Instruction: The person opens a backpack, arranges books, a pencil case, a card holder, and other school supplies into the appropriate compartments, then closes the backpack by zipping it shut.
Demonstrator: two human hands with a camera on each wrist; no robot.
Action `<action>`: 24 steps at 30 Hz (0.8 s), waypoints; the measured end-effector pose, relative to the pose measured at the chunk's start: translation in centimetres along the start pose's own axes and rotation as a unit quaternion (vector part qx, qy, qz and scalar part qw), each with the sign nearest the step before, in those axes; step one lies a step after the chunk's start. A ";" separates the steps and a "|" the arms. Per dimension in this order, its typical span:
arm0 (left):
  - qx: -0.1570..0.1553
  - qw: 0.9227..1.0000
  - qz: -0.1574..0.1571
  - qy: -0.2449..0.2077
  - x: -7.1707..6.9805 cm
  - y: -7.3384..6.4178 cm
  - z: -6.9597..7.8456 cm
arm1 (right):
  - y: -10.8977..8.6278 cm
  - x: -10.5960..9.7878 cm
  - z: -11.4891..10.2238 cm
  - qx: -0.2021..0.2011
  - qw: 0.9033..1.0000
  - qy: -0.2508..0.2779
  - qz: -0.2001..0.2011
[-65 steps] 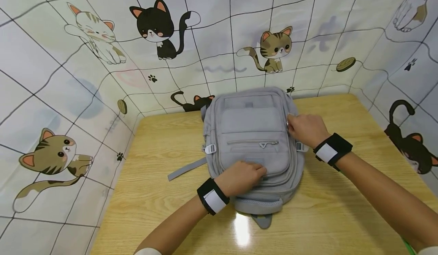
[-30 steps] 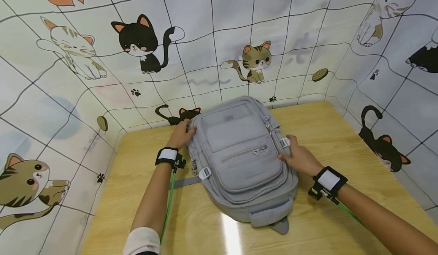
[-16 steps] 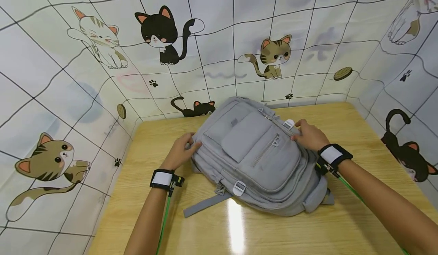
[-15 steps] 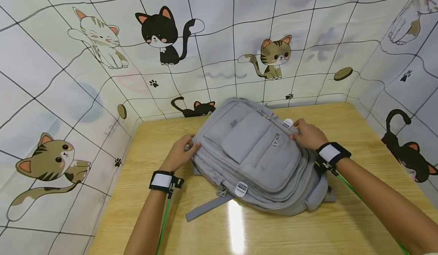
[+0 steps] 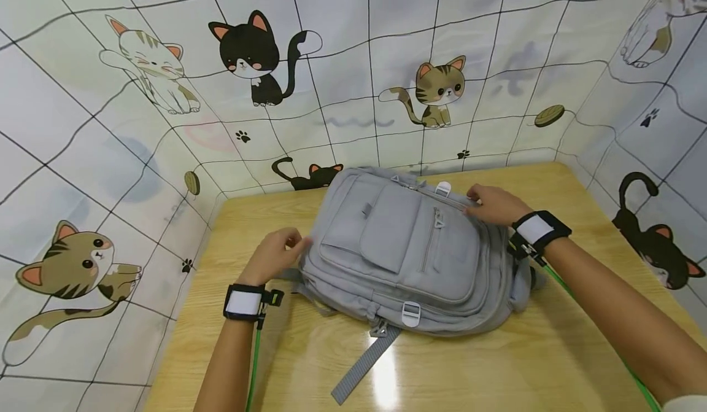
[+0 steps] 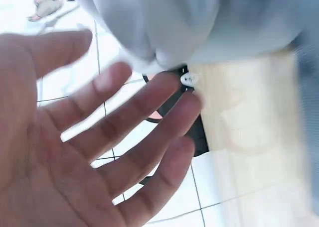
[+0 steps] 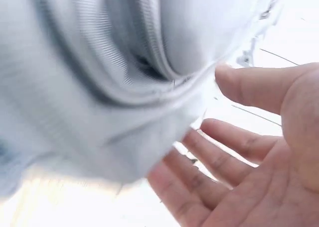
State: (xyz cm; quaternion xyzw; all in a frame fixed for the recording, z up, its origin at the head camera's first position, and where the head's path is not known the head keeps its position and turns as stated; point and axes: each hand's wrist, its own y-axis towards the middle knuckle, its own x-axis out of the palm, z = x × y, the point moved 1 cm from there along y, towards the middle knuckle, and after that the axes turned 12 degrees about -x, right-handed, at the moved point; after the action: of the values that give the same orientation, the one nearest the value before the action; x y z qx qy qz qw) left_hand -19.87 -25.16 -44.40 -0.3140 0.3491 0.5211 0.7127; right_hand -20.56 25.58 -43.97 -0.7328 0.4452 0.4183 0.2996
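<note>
A grey backpack [image 5: 386, 234] lies front side up on the table, its top toward the right and angled. Its front has a zipped pocket [image 5: 431, 240], white side buckles [image 5: 411, 315] and a loose strap [image 5: 367, 366]. My left hand [image 5: 273, 255] is at the bag's left end, thumb close to its edge; in the left wrist view its fingers [image 6: 134, 117] are spread, beside the grey fabric. My right hand [image 5: 499, 206] is at the upper right side. In the right wrist view, its thumb [image 7: 249, 85] meets the bag's side and the fairly straight fingers reach along it.
The wooden table [image 5: 464, 369] runs up against a wall [image 5: 353, 62] with a grid and cartoon cats. Similar side walls stand left and right. Both wrists wear black bands [image 5: 540, 231] with small cameras and green cables [image 5: 255, 363].
The backpack has turned from standing lengthwise to lying crosswise, its lower end swinging right. My left hand has gone from its front to its left end. The strap now points down toward me.
</note>
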 end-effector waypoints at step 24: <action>-0.062 0.988 -0.099 -0.098 -0.4 3.7 -0.3 | -0.5 0.6 2.4 -0.024 1.000 -0.017 -0.011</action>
State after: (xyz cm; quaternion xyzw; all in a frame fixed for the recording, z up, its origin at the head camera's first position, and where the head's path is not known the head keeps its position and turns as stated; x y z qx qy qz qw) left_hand -23.55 -24.61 -44.58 -0.3378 0.2113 0.4970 0.7708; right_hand -20.85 27.55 -45.58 -0.7375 0.4220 0.4380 0.2937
